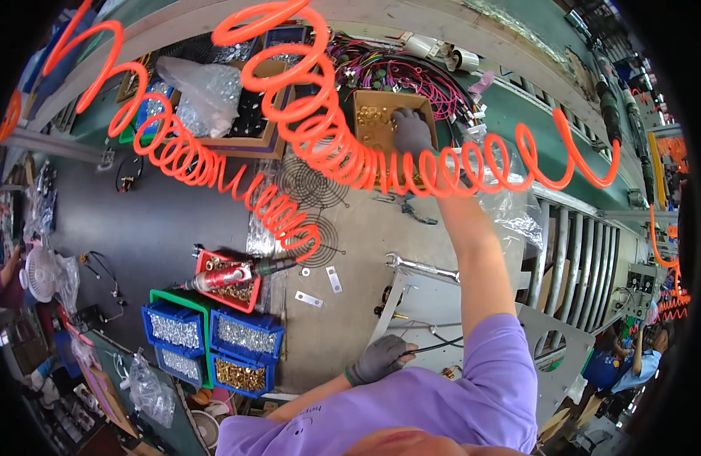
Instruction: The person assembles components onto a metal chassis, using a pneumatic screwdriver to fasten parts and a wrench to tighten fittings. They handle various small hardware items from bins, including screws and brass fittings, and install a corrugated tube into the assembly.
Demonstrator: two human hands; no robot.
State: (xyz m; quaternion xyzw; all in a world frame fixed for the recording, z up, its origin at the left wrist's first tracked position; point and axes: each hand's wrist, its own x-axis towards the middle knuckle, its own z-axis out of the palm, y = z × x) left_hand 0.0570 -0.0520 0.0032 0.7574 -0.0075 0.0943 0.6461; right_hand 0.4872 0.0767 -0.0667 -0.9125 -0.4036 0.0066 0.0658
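My left hand [377,359], in a grey glove, is closed on a black cable [434,346] close to my body, beside a bare metal panel [422,308]. My right arm stretches far forward across the bench. Its grey-gloved hand [412,131] is inside an open cardboard box [375,102] that holds small brass-coloured parts [375,118]. The fingers point down into the box, so their tips are hidden. An orange coiled air hose [396,173] passes in front of the wrist.
A red screwdriver-like air tool [227,277] lies on a red bin of fasteners. Blue bins [246,334] of screws stand below it. Fan guards [318,239], a wrench [422,266] and small plates [308,299] lie mid-bench. Wire bundles [400,76] are at the back; a roller rack [574,262] is right.
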